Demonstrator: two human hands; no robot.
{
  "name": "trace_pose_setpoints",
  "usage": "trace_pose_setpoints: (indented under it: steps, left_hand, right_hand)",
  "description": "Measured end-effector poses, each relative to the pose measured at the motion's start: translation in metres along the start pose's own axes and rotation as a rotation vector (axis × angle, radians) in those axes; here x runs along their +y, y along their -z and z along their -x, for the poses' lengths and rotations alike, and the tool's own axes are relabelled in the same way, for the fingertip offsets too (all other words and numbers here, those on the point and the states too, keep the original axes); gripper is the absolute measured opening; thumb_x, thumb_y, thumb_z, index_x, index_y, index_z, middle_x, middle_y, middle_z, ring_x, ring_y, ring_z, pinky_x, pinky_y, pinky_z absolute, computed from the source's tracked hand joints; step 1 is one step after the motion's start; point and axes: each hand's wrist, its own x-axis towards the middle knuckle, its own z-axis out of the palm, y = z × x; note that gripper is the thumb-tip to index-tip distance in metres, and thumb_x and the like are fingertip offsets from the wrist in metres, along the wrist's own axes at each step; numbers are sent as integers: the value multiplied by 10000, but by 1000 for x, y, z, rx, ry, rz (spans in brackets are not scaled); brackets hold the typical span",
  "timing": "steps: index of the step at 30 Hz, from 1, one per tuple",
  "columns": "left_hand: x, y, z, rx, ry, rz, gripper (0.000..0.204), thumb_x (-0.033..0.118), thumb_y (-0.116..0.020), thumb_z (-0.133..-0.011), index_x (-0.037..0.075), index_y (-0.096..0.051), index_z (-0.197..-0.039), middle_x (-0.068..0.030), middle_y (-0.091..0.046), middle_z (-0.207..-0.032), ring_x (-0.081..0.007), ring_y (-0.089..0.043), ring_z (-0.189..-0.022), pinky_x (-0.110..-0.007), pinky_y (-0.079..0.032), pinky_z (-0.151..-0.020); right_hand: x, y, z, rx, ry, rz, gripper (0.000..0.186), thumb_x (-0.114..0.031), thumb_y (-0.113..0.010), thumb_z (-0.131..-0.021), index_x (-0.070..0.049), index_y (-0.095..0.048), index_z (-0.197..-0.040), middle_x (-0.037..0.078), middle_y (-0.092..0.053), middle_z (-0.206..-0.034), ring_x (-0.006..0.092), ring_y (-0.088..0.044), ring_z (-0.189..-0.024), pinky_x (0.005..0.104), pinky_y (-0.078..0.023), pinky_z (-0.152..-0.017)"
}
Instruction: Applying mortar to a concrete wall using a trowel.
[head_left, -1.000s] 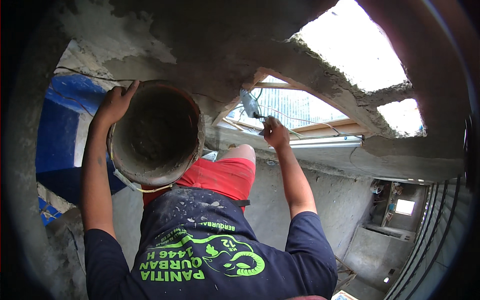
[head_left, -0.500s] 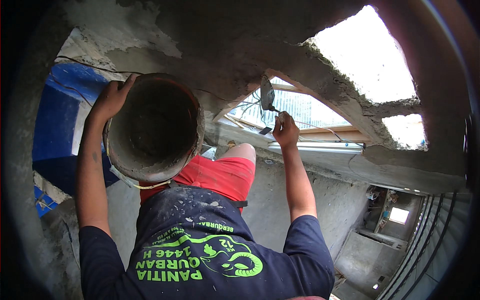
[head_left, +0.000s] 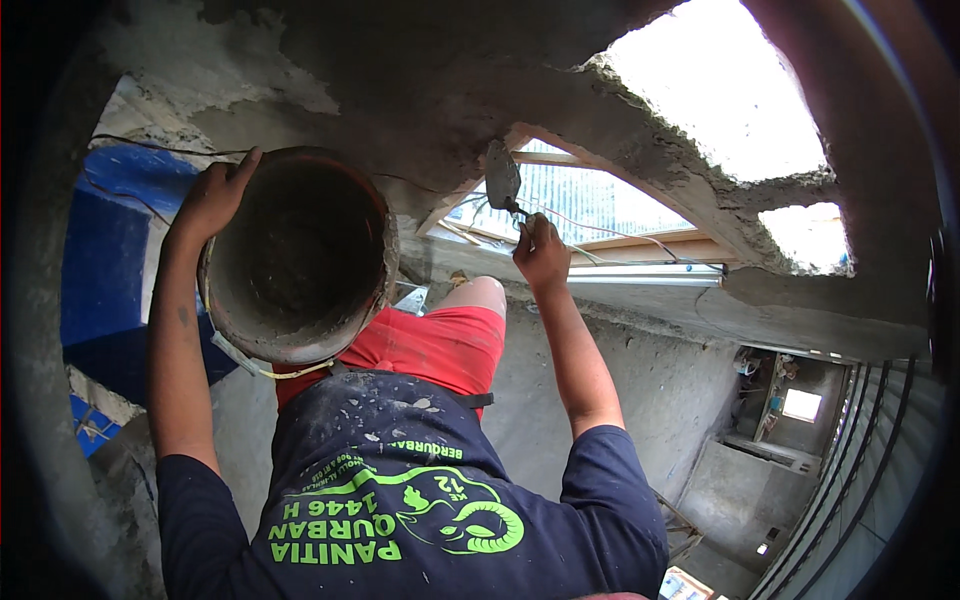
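My left hand [head_left: 213, 200] grips the rim of a round, mortar-caked bucket [head_left: 297, 255] on its left side. The bucket is tilted so its mouth faces me; grey residue coats the inside, and a pale handle [head_left: 300, 372] hangs at its lower edge. In front of the wooden window frame, my right hand [head_left: 542, 252] is closed around the handle of a trowel [head_left: 502, 178]. Its blade points up and is smeared with grey mortar. The blade is near the plastered wall [head_left: 420, 110], but whether it touches cannot be seen.
A wood-framed opening [head_left: 590, 200] with loose wires lies beyond my right hand, with a white tube light [head_left: 650, 274] below it. Rough-edged bright openings [head_left: 720, 90] sit at upper right. Blue panels [head_left: 105, 260] stand at left. Dark bars [head_left: 850, 480] run along the right.
My right hand and the trowel have moved left, closer to the bucket. The bucket and my left hand have shifted slightly left in the view.
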Motion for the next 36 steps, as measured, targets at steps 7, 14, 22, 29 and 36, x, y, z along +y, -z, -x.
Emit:
trace_pose_setpoints:
  steps: [7,14,22,29,36]
  left_hand:
    - [9,8,11,-12,-30,-3,947,763,-445,-935,-145,-632,-1132,-373,-640,-1138,-484,-609,-1148,-447,-474,-981]
    - [8,8,28,35,10,-30,969,767,-439,-935,-158,-611,-1165,-368,-635,-1164,-456,-612,-1174,-442,-466,-1004]
    - [-1,18,33,-29,91,59,903,743,-484,-936,-122,-603,-1168,-328,-634,-1161,-461,-597,-1150,-443,-453,-983]
    - [-7,15,33,9,105,36,895,739,-494,-934,-126,-610,-1135,-353,-620,-1122,-471,-601,-1116,-451,-456,-954]
    - [-4,12,27,58,74,66,903,749,-487,-929,-128,-632,-1087,-349,-645,-1066,-458,-631,-1085,-444,-475,-935]
  right_hand:
    - [-8,9,-4,-244,-7,155,267,-285,-522,-991,-66,-564,-1140,196,-680,-894,438,-695,-734,556,-555,-630]
    - [-5,-7,30,-381,-161,56,274,-308,-573,-972,-54,-616,-1062,248,-704,-946,464,-687,-873,570,-535,-750]
    - [16,-6,12,-84,3,-72,323,-274,-624,-951,-38,-619,-1172,215,-707,-967,454,-686,-829,529,-554,-696]
    - [20,2,-8,29,75,-31,309,-244,-651,-932,-74,-605,-1185,167,-692,-926,412,-690,-770,515,-552,-637]
    - [22,-6,2,-349,11,144,300,-281,-581,-960,-74,-570,-1177,179,-685,-964,434,-691,-823,556,-549,-688]
